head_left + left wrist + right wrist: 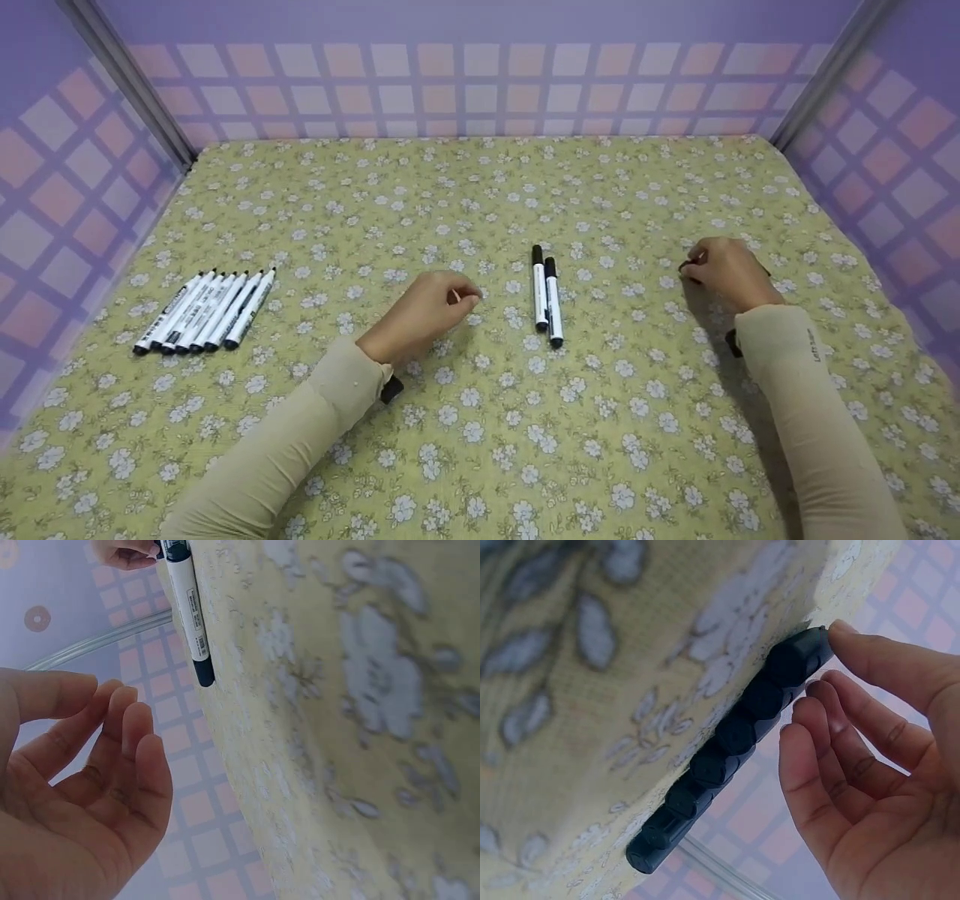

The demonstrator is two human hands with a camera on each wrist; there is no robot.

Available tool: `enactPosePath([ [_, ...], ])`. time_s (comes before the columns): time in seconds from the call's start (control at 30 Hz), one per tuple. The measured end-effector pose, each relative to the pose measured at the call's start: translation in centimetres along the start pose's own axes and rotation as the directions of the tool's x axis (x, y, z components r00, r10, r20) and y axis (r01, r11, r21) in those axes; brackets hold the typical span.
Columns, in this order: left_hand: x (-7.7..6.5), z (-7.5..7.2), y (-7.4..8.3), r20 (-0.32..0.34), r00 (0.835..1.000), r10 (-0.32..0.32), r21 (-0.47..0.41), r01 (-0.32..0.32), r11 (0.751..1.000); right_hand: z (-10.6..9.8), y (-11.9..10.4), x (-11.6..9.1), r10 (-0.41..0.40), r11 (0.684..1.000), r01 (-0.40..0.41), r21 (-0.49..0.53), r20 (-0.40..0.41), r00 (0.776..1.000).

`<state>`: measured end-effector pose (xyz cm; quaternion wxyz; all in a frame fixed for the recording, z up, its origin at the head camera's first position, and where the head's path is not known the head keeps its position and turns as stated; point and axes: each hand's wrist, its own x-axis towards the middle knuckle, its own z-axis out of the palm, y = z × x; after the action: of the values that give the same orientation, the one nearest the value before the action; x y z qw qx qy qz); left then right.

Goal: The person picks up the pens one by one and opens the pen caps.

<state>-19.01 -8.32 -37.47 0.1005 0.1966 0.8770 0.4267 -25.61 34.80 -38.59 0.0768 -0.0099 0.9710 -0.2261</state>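
Near the centre of the head view my left hand (420, 313) hovers above the cloth, its fingers loosely bent around nothing. Just right of it lie two capped white markers (539, 289) side by side, black at both ends; one marker (191, 611) shows in the left wrist view. Farther right, my right hand (726, 271) is down at the cloth. The right wrist view has a row of several black marker caps (736, 733) lying close together. My thumb and forefinger pinch the end cap (793, 658). In the head view the hand hides most of the row.
A row of several white markers (196, 311) lies at the left, with narrow dark tips pointing away. Flowered yellow cloth (480, 420) covers the table. Checked purple panels (480, 67) stand at the back and both sides, with grey posts (124, 75) at the corners.
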Motion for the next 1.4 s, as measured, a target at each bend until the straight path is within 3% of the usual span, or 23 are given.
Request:
enactPosePath([
  [0.23,2.2,1.0,1.0,0.022,0.999,-0.041,0.090,0.039,0.995,-0.2,-0.4,-0.5,0.002,1.000,-0.002,0.007,-0.010,1.000],
  [0.6,5.7,2.3,1.8,0.072,0.989,-0.126,0.105,0.119,0.987,-0.5,-0.4,-0.6,0.001,0.999,-0.001,0.032,-0.009,1.000],
  [0.87,7.7,2.8,2.4,0.129,0.972,-0.197,0.066,0.189,0.980,-0.7,-0.8,-0.9,-0.021,0.999,0.021,0.039,-0.003,1.000],
  [1.0,8.7,3.1,2.6,0.143,0.968,-0.205,0.110,0.190,0.976,-0.8,-0.9,-0.8,-0.019,0.999,0.019,0.033,-0.005,1.000],
  [1.23,10.3,4.1,2.7,0.213,0.926,-0.311,0.071,0.302,0.951,-0.6,-1.0,-0.4,-0.041,0.999,0.042,0.018,-0.015,0.999],
  [1.33,10.6,4.5,2.8,0.213,0.925,-0.314,0.060,0.308,0.949,-0.6,-1.1,-0.4,-0.041,0.999,0.041,0.012,-0.015,0.999],
  [1.4,10.8,4.7,2.9,0.201,0.933,-0.300,0.072,0.291,0.954,-0.6,-1.1,-0.3,-0.041,0.999,0.041,0.011,-0.016,0.999],
])
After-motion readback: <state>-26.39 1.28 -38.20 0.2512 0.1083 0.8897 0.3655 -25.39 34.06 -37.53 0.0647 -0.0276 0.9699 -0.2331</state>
